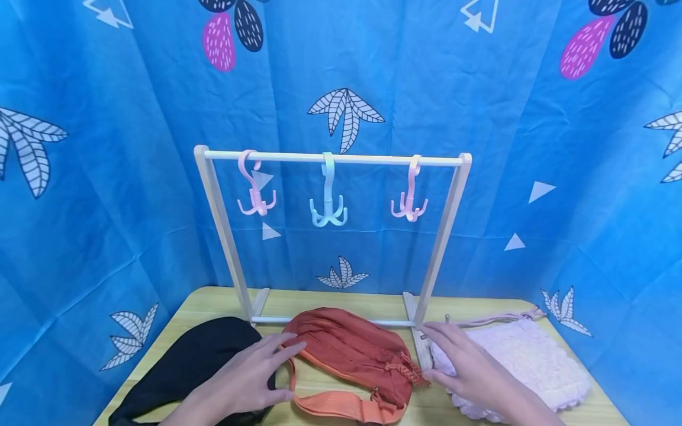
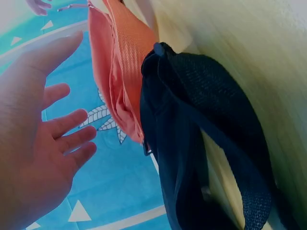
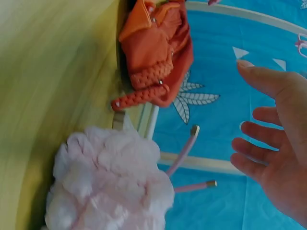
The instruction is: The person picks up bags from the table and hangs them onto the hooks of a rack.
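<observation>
Three bags lie on the wooden table. A black bag [image 1: 205, 349] is at the left, a rust-red bag [image 1: 346, 346] with an orange strap [image 1: 333, 405] lies in the middle, and a pale pink puffy bag [image 1: 524, 358] is at the right. My left hand [image 1: 250, 376] hovers over the black bag's right side, near the red bag, fingers spread and holding nothing. In the left wrist view it stands apart from both bags. My right hand [image 1: 469, 367] is above the pink bag's left edge, fingers loosely extended. The right wrist view shows nothing in that hand.
Behind the bags stands a white rack [image 1: 221, 231] on the table [image 1: 213, 299]. From its top bar hang a left pink hook [image 1: 256, 198], a light blue hook [image 1: 328, 195] and a right pink hook [image 1: 409, 195]. Blue patterned cloth [image 1: 341, 59] surrounds the table.
</observation>
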